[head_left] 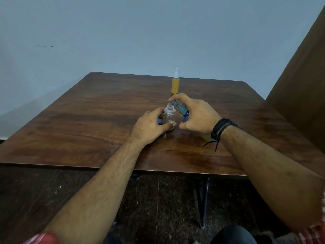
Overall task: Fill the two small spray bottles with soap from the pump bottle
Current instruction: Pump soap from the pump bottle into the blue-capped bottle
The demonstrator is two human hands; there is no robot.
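Note:
A clear small spray bottle (pixel 169 115) stands uncapped and upright on the wooden table (pixel 98 118), and it looks empty. My left hand (pixel 152 127) wraps around its lower part. My right hand (pixel 197 115) grips the pump bottle (pixel 182 110), mostly hidden by the hand, with a finger resting on the grey-blue pump head. The pump spout points at the clear bottle's open neck. A second small spray bottle (pixel 175 83), filled with yellow liquid and topped with a white sprayer, stands farther back near the table's far edge. Something blue (pixel 159 121) peeks out under my left hand.
A dark wooden panel (pixel 302 81) rises at the right, close to the table's right edge. A pale wall stands behind the table. The table's front edge lies under my forearms, with dark floor and metal table legs (pixel 204 205) below.

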